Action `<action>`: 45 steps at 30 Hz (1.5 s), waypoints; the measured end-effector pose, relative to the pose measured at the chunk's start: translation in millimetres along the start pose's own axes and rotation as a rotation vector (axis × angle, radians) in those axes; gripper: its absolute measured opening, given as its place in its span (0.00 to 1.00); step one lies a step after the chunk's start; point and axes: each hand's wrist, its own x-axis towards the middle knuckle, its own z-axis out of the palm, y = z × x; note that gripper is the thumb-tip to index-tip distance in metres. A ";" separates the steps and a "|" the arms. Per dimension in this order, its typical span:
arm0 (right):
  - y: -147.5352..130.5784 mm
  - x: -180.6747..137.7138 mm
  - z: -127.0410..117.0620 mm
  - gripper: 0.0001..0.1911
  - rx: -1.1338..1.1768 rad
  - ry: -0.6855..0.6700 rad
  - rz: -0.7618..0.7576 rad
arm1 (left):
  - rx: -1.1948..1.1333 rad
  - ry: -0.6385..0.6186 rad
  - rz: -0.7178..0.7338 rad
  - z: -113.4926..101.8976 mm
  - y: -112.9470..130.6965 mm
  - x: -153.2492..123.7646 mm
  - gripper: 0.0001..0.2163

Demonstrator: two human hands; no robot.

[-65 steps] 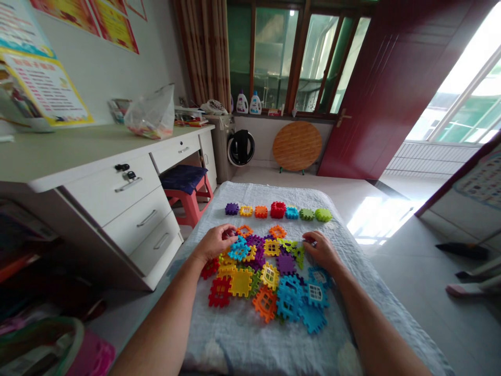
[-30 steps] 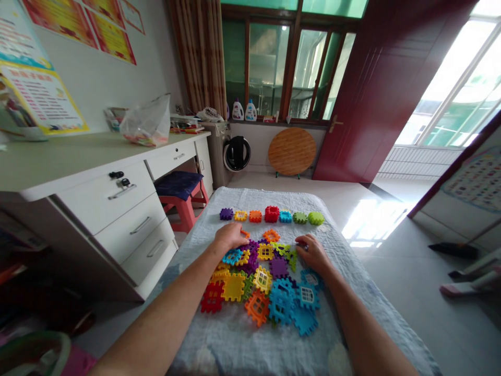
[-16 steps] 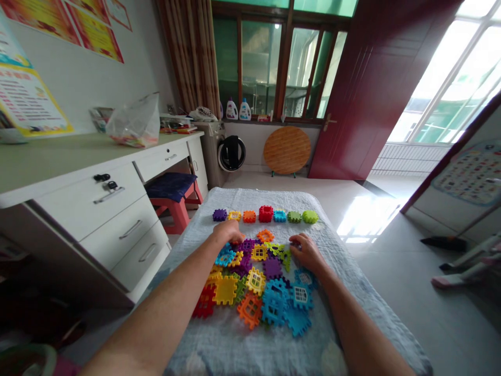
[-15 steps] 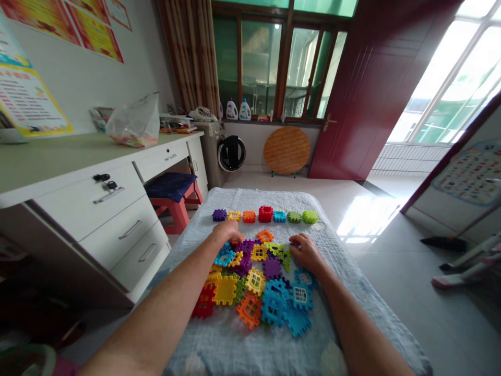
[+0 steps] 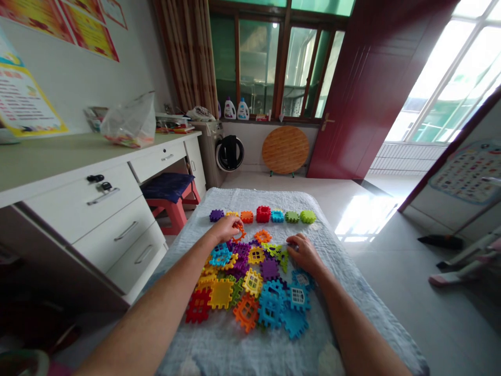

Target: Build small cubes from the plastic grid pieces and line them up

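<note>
My left hand (image 5: 227,228) pinches an orange building tile (image 5: 238,234) with an open middle, tilted up above the pile's far left. My right hand (image 5: 303,249) rests on the cloth with fingers spread, beside some lime-green tiles (image 5: 281,254). Between my arms lies a loose pile of notched plastic tiles: a purple one (image 5: 270,269), a yellow one (image 5: 221,293), a red one (image 5: 198,305) and several blue ones (image 5: 273,303). Another orange tile (image 5: 262,236) lies at the pile's far edge. Beyond it runs a row of small assembled blocks, with a red block (image 5: 263,213) in the middle.
A pale blue cloth (image 5: 348,324) covers the table. To the left stand a white desk (image 5: 105,209) and a red stool (image 5: 172,203) with a dark cushion. A round wooden tabletop (image 5: 285,150) leans against the far wall.
My left hand has lifted the orange tile off the cloth, and the tile now shows upright in its fingers. My right hand stays about where it was. The view has shifted slightly.
</note>
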 end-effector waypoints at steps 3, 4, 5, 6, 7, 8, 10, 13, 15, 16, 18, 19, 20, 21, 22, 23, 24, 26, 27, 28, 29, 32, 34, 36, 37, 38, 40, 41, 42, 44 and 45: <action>1.1 0.0 1.2 0.11 0.006 0.002 0.014 | -0.039 0.017 0.068 6.7 20.5 11.4 0.13; 1.3 -0.1 1.3 0.11 0.010 0.004 0.019 | -0.046 0.012 0.087 11.4 28.5 16.4 0.14; 1.2 -0.2 1.3 0.11 0.014 0.006 0.023 | -0.049 0.004 0.103 17.0 36.4 21.6 0.14; 0.9 -0.4 1.1 0.11 0.019 0.007 0.025 | -0.046 -0.005 0.115 23.1 43.6 26.7 0.14; 0.4 -0.7 0.7 0.11 0.024 0.006 0.025 | -0.037 -0.016 0.123 29.5 49.8 31.6 0.13; -0.2 -0.9 0.2 0.11 0.029 0.005 0.025 | -0.024 -0.024 0.126 35.7 54.7 35.9 0.13; -1.4 -1.1 -0.9 0.11 0.036 0.004 0.023 | 0.016 -0.032 0.126 46.0 60.5 42.1 0.14; -1.9 -0.9 -1.8 0.11 0.042 -0.004 0.024 | 0.093 -0.011 0.115 54.0 61.1 44.6 0.16; -1.2 -0.5 -1.7 0.11 0.046 -0.012 0.027 | 0.144 0.010 0.098 54.8 59.3 42.7 0.18; -0.8 -0.4 -1.6 0.11 0.047 -0.017 0.027 | 0.168 0.015 0.087 54.3 58.5 41.2 0.19; -0.3 -0.3 -1.3 0.11 0.046 -0.021 0.026 | 0.212 0.005 0.066 52.7 58.3 37.6 0.20; -0.1 -0.4 -1.2 0.11 0.044 -0.023 0.025 | 0.232 -0.005 0.058 51.9 59.0 35.9 0.21; -0.1 -0.6 -1.2 0.11 0.042 -0.024 0.024 | 0.253 -0.016 0.050 51.1 60.4 34.2 0.22; -0.1 -0.8 -1.1 0.11 0.040 -0.025 0.024 | 0.274 -0.026 0.039 50.5 62.2 32.6 0.22; 0.0 -0.9 -1.2 0.11 0.039 -0.026 0.026 | 0.293 -0.031 0.025 50.1 64.5 31.2 0.22; 0.0 -1.0 -1.2 0.11 0.039 -0.027 0.027 | 0.312 -0.031 0.007 49.7 67.1 29.9 0.21; 0.0 -1.1 -1.4 0.11 0.039 -0.028 0.028 | 0.328 -0.027 -0.015 49.5 69.7 28.7 0.20; -0.2 -1.3 -1.8 0.11 0.039 -0.028 0.029 | 0.353 -0.009 -0.060 49.5 74.9 26.7 0.20; -0.5 -1.4 -2.2 0.11 0.039 -0.028 0.028 | 0.361 0.002 -0.081 49.6 77.1 25.8 0.19; -1.0 -1.5 -2.6 0.11 0.039 -0.027 0.028 | 0.367 0.013 -0.100 49.8 78.9 25.0 0.19; -1.5 -1.5 -3.0 0.11 0.040 -0.026 0.029 | 0.372 0.024 -0.117 50.1 80.5 24.4 0.19; -3.3 -1.6 -4.1 0.11 0.045 -0.027 0.034 | 0.382 0.057 -0.156 52.3 83.3 23.3 0.18; -3.9 -1.5 -4.3 0.11 0.045 -0.029 0.035 | 0.382 0.074 -0.167 54.4 84.4 23.2 0.17; -3.8 -1.3 -4.1 0.11 0.041 -0.031 0.032 | 0.380 0.087 -0.166 55.8 85.0 23.0 0.16; -3.6 -1.3 -4.0 0.11 0.038 -0.030 0.031 | 0.378 0.094 -0.161 55.5 84.8 22.7 0.16; -3.3 -1.3 -3.8 0.11 0.036 -0.030 0.028 | 0.376 0.102 -0.151 54.1 84.0 22.4 0.16; -2.7 -1.4 -3.6 0.11 0.034 -0.028 0.022 | 0.371 0.126 -0.123 47.4 79.4 22.1 0.16; -2.5 -1.5 -3.5 0.11 0.035 -0.028 0.019 | 0.368 0.142 -0.111 42.0 75.2 22.3 0.17; -2.4 -1.6 -3.4 0.11 0.035 -0.027 0.017 | 0.365 0.159 -0.102 35.3 69.5 23.0 0.18; -2.4 -1.8 -3.3 0.11 0.036 -0.021 0.015 | 0.362 0.187 -0.106 19.5 54.4 26.6 0.18; -2.5 -1.9 -3.3 0.11 0.036 -0.018 0.014 | 0.362 0.191 -0.114 11.5 45.5 29.7 0.19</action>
